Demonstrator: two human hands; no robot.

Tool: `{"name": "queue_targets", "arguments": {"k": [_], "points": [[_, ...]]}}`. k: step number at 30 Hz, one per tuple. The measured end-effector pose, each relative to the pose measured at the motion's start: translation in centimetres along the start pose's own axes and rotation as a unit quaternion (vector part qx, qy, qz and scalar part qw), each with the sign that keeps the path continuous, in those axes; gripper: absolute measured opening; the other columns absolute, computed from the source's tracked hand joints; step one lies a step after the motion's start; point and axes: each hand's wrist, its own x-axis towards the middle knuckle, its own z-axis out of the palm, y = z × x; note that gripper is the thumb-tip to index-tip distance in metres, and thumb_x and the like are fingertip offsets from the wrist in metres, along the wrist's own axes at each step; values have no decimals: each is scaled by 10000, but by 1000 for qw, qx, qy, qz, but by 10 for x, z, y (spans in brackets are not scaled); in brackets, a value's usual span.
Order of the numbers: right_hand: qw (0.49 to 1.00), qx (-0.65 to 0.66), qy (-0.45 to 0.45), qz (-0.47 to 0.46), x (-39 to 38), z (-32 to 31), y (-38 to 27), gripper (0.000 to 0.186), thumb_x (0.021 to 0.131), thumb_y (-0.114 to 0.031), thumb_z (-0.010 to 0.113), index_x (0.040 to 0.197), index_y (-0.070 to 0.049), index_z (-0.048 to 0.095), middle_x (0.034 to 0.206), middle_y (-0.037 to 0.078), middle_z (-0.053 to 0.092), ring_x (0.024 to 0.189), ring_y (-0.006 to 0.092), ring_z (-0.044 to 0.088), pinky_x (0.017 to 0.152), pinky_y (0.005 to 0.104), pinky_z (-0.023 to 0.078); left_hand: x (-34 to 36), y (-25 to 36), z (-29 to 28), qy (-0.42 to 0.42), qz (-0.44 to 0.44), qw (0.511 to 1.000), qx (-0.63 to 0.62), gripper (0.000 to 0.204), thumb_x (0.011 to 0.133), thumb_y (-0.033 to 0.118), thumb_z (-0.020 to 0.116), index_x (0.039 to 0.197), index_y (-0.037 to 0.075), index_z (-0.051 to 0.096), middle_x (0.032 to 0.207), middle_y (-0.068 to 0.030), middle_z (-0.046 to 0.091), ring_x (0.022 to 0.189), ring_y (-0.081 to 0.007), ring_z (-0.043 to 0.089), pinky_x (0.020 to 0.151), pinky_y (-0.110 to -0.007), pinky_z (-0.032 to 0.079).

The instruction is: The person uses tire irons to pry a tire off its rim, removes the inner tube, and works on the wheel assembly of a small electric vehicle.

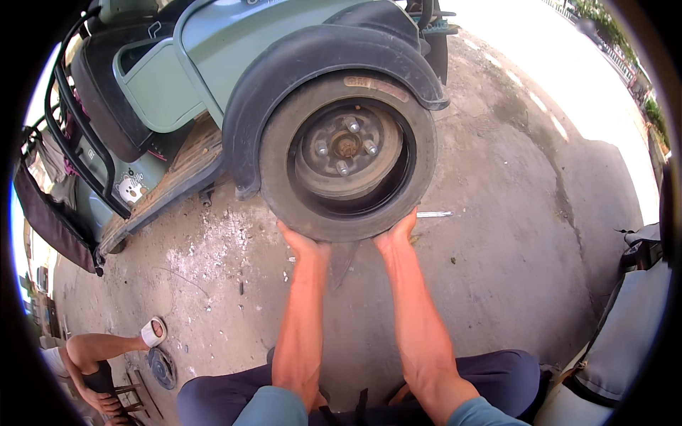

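A worn black tyre (348, 228) stands upright under the dark mudguard (280, 78) of a pale green three-wheeled vehicle (245, 42). My left hand (304, 243) supports its underside at the lower left. At the lower right, my right hand (397, 233) grips it the same way. The fingers of both hands are mostly hidden beneath and behind the rubber. Inside the tyre's opening shows a rusty wheel hub (347, 148) with several shiny studs. A dark gap runs between hub and tyre, widest at the bottom.
A thin metal tool (435, 214) lies on the concrete ground (497, 270) right of the tyre. At the lower left, a seated person's sandalled foot (153, 331) is beside a round dark disc (163, 368). A grey-covered vehicle part (625, 334) stands at the right edge.
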Motion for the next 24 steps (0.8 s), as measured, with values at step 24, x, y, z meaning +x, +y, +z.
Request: {"name": "queue_targets", "arguments": {"k": [24], "points": [[991, 76, -1, 112, 22, -13, 24, 633, 1020, -548, 358, 1454, -124, 536, 1538, 99, 495, 1401, 345, 453, 1181, 539, 347, -103, 100, 128, -10, 417, 612, 673, 633, 923, 332, 754, 1383, 10, 459, 1422, -205, 469, 1330, -345, 460, 1121, -473, 362]]}}
